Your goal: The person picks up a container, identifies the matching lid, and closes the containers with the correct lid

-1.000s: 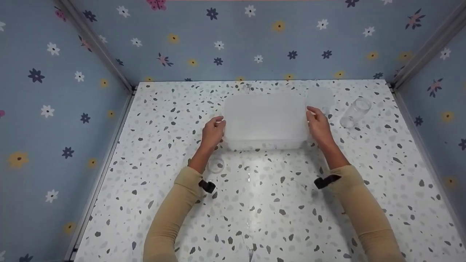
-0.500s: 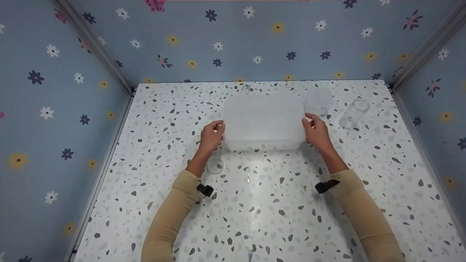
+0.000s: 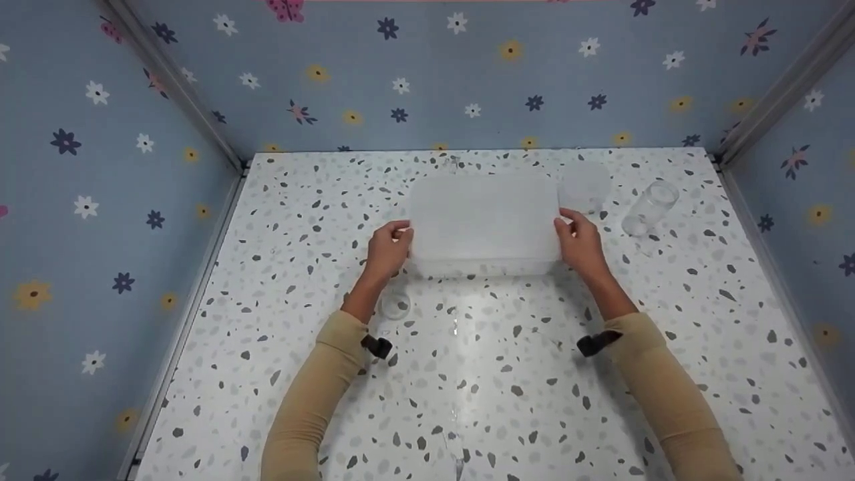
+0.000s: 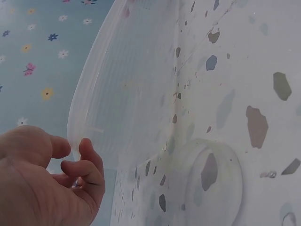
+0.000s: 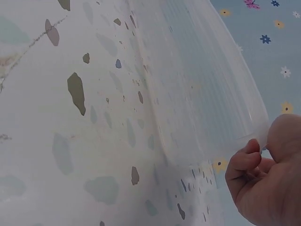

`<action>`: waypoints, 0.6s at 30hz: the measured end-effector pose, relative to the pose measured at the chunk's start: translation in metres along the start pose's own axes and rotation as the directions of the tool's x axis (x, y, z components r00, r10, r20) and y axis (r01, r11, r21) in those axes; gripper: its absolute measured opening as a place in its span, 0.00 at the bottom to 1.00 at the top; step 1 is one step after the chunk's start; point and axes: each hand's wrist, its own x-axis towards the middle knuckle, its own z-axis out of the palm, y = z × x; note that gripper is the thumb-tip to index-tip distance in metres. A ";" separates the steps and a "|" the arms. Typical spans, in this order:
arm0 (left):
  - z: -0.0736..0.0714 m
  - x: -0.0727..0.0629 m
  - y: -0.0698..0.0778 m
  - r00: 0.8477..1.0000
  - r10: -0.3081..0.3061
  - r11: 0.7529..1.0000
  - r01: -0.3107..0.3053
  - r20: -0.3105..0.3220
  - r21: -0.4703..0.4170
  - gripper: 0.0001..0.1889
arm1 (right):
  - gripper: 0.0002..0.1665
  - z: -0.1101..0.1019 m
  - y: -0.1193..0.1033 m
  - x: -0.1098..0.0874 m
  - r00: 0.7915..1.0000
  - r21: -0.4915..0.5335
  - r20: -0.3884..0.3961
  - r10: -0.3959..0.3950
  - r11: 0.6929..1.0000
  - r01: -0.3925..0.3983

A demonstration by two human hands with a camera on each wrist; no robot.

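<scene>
A frosted, translucent plastic box (image 3: 485, 217) sits on the speckled table, its broad flat top facing up. At its left end, my left hand (image 3: 389, 248) pinches the upper edge between thumb and fingers. My right hand (image 3: 578, 242) grips the opposite end near the front corner. In the left wrist view the ribbed box wall (image 4: 136, 89) shows beneath the rim, with thumb and fingertips meeting at the corner. The right wrist view has the right hand (image 5: 270, 176) curled at the matching rim corner, some fingertips hidden behind the plastic.
A clear round disc-like piece (image 3: 395, 305) lies near the left wrist. Behind the right hand is a round frosted container (image 3: 586, 184), and a clear cylindrical glass (image 3: 649, 208) is further right. Flowered panels (image 3: 427, 73) border the speckled table (image 3: 507, 401) at the back and sides.
My right hand has slid a little toward the front along the box's right end, and my left hand has come slightly nearer too. Over the last half second both stay nearly still.
</scene>
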 end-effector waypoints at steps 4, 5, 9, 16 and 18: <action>-0.007 -0.023 0.031 1.000 0.000 0.999 0.000 0.015 0.041 0.24 | 0.35 -0.002 -0.003 0.003 0.997 0.054 0.029 0.078 0.995 -0.079; -0.008 -0.024 0.035 1.000 0.000 0.999 -0.001 0.013 0.049 0.25 | 0.36 -0.003 -0.004 0.004 0.996 0.055 0.029 0.086 0.995 -0.088; -0.008 -0.015 0.041 1.000 0.002 0.999 -0.001 -0.009 0.047 0.26 | 0.37 -0.007 -0.011 0.014 0.996 0.004 0.033 0.087 0.996 -0.087; -0.007 0.006 0.046 0.999 0.050 0.999 -0.050 0.007 -0.002 0.28 | 0.34 -0.013 -0.024 0.034 0.998 -0.132 0.033 0.046 0.990 -0.041; -0.007 0.010 0.047 0.998 0.062 0.998 -0.062 0.003 -0.007 0.28 | 0.34 -0.013 -0.025 0.039 0.999 -0.155 0.033 0.020 0.988 -0.015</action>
